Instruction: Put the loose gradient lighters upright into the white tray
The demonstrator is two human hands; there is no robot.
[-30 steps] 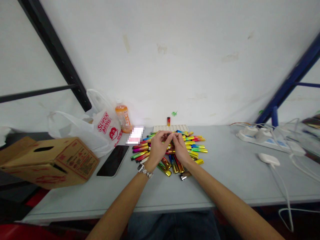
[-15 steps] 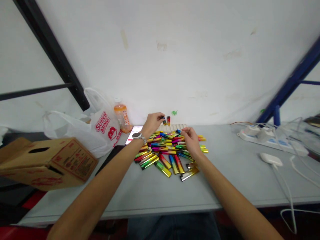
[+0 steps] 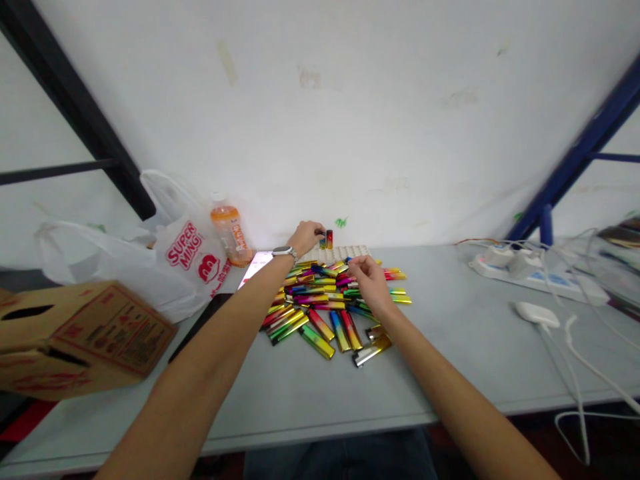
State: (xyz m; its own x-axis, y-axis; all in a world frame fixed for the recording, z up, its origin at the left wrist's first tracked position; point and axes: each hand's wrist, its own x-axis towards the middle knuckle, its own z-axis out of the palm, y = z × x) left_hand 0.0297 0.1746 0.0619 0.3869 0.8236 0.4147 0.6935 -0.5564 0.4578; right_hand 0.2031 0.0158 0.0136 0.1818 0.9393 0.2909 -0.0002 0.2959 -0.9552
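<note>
Many shiny multicoloured lighters (image 3: 320,290) lie in a pile on the grey table. Behind them, against the wall, is a pale tray with small compartments (image 3: 350,252). A red lighter (image 3: 329,239) stands upright in the tray near its left end. My left hand (image 3: 309,237), with a watch on the wrist, pinches a dark-topped blue-and-yellow lighter (image 3: 322,241) upright just left of the red one. At the pile's back right edge, my right hand (image 3: 367,270) has its fingertips pressed together by a blue-ended lighter; whether it grips it is unclear.
On the left stand a cardboard box (image 3: 100,333), a white plastic bag (image 3: 175,267) and an orange-capped drink bottle (image 3: 231,233). A lit phone (image 3: 256,267) lies behind my left forearm. A power strip (image 3: 545,280) and white charger (image 3: 537,313) with cables are at right.
My left hand has brought its lighter closer beside the standing red one and slightly lower. My right hand stays over the pile's edge. The whole view has shifted a little.
</note>
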